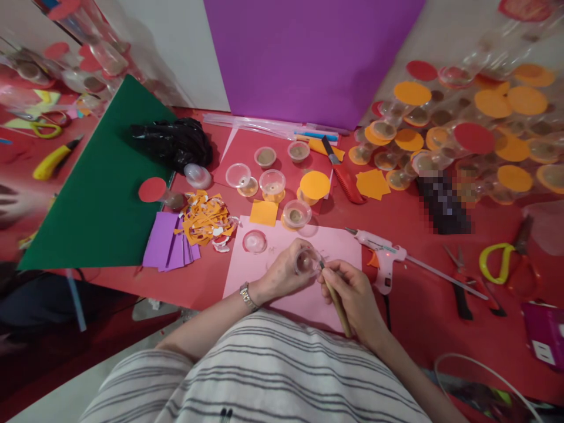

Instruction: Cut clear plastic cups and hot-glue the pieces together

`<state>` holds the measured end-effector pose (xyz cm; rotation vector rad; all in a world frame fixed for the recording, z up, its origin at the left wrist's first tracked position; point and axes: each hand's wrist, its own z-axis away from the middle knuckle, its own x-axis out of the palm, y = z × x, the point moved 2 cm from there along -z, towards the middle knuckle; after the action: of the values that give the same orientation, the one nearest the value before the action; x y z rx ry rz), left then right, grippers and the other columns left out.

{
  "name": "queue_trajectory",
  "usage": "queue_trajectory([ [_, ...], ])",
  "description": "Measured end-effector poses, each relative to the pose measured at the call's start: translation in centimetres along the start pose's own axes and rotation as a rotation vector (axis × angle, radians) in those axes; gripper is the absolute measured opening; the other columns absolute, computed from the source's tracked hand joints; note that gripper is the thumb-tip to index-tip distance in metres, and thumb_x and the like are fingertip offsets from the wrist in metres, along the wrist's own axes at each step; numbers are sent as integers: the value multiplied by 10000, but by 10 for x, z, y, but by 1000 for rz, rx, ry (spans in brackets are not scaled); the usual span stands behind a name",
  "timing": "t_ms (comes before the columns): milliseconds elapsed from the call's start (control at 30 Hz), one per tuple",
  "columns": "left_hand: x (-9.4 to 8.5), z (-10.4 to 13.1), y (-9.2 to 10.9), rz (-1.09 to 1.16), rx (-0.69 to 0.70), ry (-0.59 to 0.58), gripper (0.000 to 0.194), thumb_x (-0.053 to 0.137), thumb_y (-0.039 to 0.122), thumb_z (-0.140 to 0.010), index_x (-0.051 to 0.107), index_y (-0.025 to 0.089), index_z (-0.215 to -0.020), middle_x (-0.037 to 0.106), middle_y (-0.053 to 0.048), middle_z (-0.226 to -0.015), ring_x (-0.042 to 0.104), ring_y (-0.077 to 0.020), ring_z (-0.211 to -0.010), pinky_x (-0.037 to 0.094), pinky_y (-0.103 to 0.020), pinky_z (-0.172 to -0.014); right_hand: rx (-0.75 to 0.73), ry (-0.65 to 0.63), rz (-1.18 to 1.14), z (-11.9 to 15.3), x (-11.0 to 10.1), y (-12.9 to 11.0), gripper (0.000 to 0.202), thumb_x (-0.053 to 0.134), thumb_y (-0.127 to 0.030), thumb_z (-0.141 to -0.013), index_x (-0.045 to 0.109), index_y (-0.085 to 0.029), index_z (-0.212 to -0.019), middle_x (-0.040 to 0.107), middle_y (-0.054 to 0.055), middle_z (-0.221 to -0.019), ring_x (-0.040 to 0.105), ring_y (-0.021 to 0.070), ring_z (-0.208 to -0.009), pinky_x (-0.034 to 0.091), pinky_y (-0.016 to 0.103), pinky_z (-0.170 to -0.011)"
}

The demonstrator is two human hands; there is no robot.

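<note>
My left hand (pixel 288 269), with a watch on its wrist, is closed around a small clear plastic cup (pixel 305 262) tilted on its side. A slim tool with a tan handle (pixel 338 302) is gripped in my right hand (pixel 352 285). Its thin tip meets the cup's rim; I cannot make out its exact kind. Both hands are over a pink sheet (pixel 247 282). A clear lid-like piece (pixel 254 241) rests on that sheet, left of my hands. Beyond it stand several more clear cups, among them one (pixel 296 215) on an orange disc.
A hot glue gun (pixel 381 255) lies right of my hands, near pliers (pixel 460 282) and yellow-handled scissors (pixel 497 262). Orange paper scraps (pixel 207 217) and purple paper pieces (pixel 170 244) lie left. A red-handled cutter (pixel 346 179) is behind. Joined cups with discs crowd the right back. A green board (pixel 101 194) stands left.
</note>
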<state>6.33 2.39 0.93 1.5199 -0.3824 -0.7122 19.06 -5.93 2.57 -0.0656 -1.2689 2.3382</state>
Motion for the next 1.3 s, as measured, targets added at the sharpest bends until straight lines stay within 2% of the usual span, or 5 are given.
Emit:
queue_trajectory([
  [200,0,0,0,-2,-1,-6,298,679,212,-757,484,191,-982,678,-40,-926,639,-151,-782,502,-279,-706,22,-13,-13,-1,0,2,318,770,-465,-712,614,-188,-714,595,-37,-543,484,71,-415,374,192,-410],
  [533,2,2,3,2,-41,38,269,660,210,-783,478,199,-980,680,-27,-901,647,-144,-775,514,-274,-718,31,-14,-7,-1,1,-4,322,786,-450,-663,622,-192,-765,615,-27,-602,482,81,-436,378,208,-400],
  [767,3,2,-3,5,14,-39,281,660,200,-788,469,188,-995,680,-58,-936,623,-135,-750,499,-256,-667,54,-27,-40,-1,1,-6,325,801,-435,-639,607,-191,-730,610,-34,-603,471,69,-431,372,199,-396],
  [1000,2,3,-3,-42,7,-51,256,634,218,-802,489,182,-1010,682,-50,-941,594,-117,-712,492,-250,-649,82,-26,-58,-3,2,-10,328,806,-429,-620,597,-189,-698,614,-34,-597,470,64,-429,368,190,-392],
  [1300,1,1,3,6,-50,-25,256,649,183,-786,468,195,-967,700,-53,-942,657,-151,-809,519,-279,-723,101,-37,-39,-2,0,-11,362,823,-428,-599,623,-182,-775,621,-31,-602,483,69,-433,362,182,-383],
])
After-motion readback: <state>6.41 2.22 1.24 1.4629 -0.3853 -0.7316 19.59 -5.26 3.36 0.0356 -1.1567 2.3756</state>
